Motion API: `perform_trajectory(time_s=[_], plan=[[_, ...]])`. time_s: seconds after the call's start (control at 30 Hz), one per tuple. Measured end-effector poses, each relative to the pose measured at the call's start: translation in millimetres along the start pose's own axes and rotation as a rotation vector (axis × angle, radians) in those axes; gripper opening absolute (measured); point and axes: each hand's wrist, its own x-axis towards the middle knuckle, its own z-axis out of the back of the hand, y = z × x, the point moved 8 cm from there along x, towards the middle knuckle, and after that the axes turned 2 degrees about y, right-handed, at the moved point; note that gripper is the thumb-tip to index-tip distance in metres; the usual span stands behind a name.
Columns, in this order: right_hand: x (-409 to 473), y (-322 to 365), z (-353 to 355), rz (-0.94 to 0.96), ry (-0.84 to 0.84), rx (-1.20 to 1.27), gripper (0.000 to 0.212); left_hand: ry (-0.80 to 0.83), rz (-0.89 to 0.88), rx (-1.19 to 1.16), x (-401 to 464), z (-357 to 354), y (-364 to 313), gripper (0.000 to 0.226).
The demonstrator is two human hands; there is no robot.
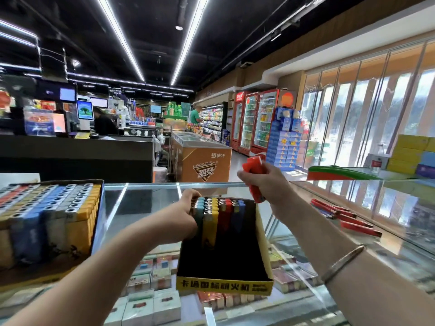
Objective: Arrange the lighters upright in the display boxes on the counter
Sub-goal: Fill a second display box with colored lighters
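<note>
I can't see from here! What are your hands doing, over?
Left hand steadying lighters in yellow box. Right hand gripping red lighters above it. Nothing blocking.

Left box (47,222) cut off by frame edge. Left hand (181,217) hides the teal lighters' (199,214) sides. Cartons (150,302) under the counter glass (141,201) blurred, labels unreadable.
</note>
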Motion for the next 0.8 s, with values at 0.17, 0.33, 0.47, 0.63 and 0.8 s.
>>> perform_trajectory(time_s=[0.17,0.33,0.47,0.63,0.8], plan=[[1.6,4.8,-11.3,0.046,-0.059,0.437,0.018,-0.007,0.043,0.023,1.0,7.9,1.6,0.057],[-1.6,5.8,-21.3,0.093,-0.01,0.538,0.032,0.001,0.006,-0.066,-4.4,14.7,-8.8,0.056],[-7.4,10.2,-33.1,0.129,0.114,0.604,0.027,-0.288,-0.397,-0.095,-27.5,33.9,-49.7,0.042],[-15.7,6.5,-49.0,0.078,0.177,0.698,0.017,-0.563,-0.681,0.374,-56.4,9.8,-79.5,0.046],[-22.7,12.7,-51.5,0.103,0.214,0.712,0.021,-0.561,-0.672,0.306,-52.6,-4.8,-76.9,0.039]])
